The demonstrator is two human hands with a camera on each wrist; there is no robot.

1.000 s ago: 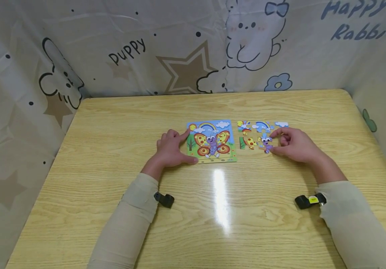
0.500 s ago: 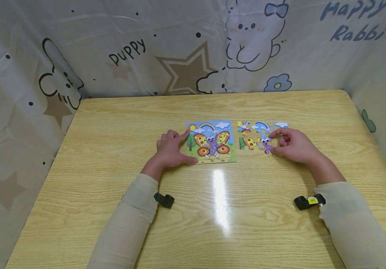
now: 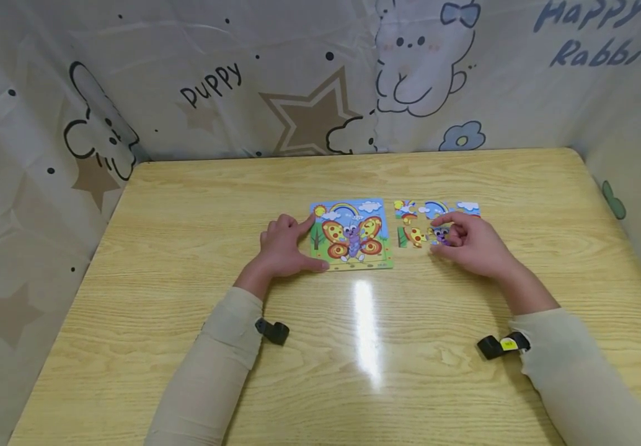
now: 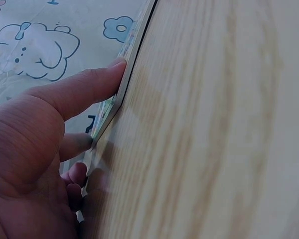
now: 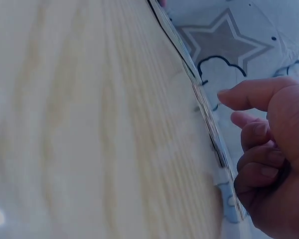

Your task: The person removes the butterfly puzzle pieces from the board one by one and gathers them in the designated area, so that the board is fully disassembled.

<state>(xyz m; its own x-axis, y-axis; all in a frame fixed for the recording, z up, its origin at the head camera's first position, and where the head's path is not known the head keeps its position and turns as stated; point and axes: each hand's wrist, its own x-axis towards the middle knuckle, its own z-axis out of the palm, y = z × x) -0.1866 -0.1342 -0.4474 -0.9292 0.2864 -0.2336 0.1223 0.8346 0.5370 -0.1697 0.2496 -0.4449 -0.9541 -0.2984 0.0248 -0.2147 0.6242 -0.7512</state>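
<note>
— Looking at the right hand (image 3: 468, 244), what does its grip have hold of?

— Its thumb and forefinger are curled in around the purple butterfly-face piece (image 3: 441, 234), which lies flat on the tabletop (image 3: 186, 204) in the loose cluster of pieces. From the head view I'd call it a pinch at the piece's edges; the right wrist view only shows the fingers (image 5: 259, 137) bent close by the card edges, so how firm the hold is I cannot tell.

— And the left hand (image 3: 284, 248)?

— Spread and fairly straight, the forefinger and thumb laid against the left edge of the puzzle board (image 3: 352, 234), bracing it. The left wrist view shows the fingertips (image 4: 102, 82) touching that thin edge. It holds nothing.

— Which way does the piece lie from the board?

— Just to the board's right, with the yellow wing piece (image 3: 413, 236) between them. The rainbow piece (image 3: 435, 208) and the cloud piece (image 3: 468, 206) sit behind it, farther from the person. So the right hand is far nearer the piece, and a move toward the board would, I judge, run leftward over the wing piece.
</note>
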